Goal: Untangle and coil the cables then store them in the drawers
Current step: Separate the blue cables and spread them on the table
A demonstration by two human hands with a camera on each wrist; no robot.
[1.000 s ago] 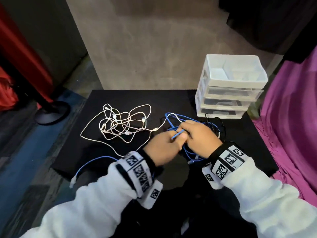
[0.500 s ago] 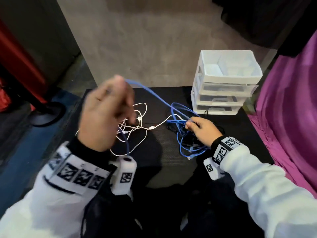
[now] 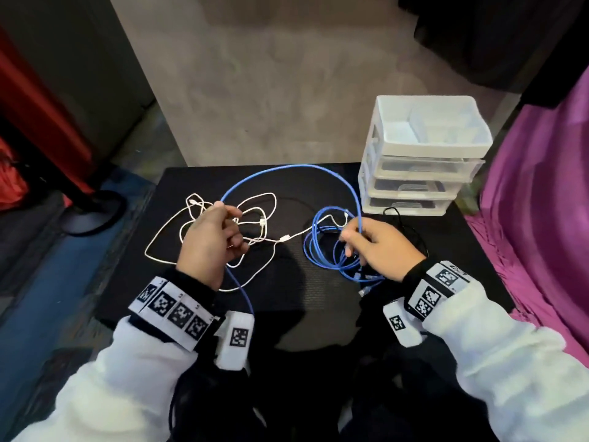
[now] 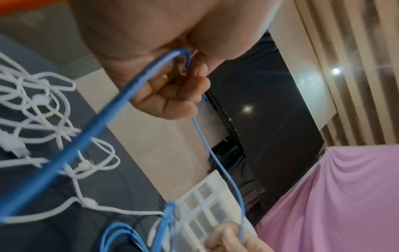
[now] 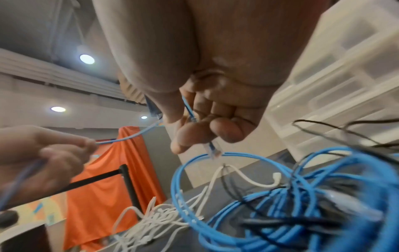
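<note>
The step in hand is the untangling of the blue cable (image 3: 288, 169); the coiling is not yet begun and nothing seems to be stored in the drawers.

The left hand (image 3: 210, 240) is closed around the blue cable, with the fingers curled on it, over the white cable (image 3: 255, 199) at about 9 o'clock on the tabletop (image 3: 318, 301). From this hand the cable rises in a wide arc toward 12 o'clock and comes down to the right hand (image 3: 382, 250). The right hand pinches the same cable close to its clear plug (image 5: 213, 150), as the right wrist view shows. Under it lies the rest of the blue cable as a loose heap at about 3 o'clock, mixed with a thin black cable (image 3: 411, 231) and one end of the white cable.

The drawer unit (image 3: 424, 154) stands at about 1 o'clock, behind the right hand, and its drawers look closed.

I judge that the next move calls for drawing more blue cable out of the heap. The pull should be slow, because the black and white strands cross the blue loops and can tighten. When the blue cable is free, it can be wound into loops, and a drawer must be opened.
</note>
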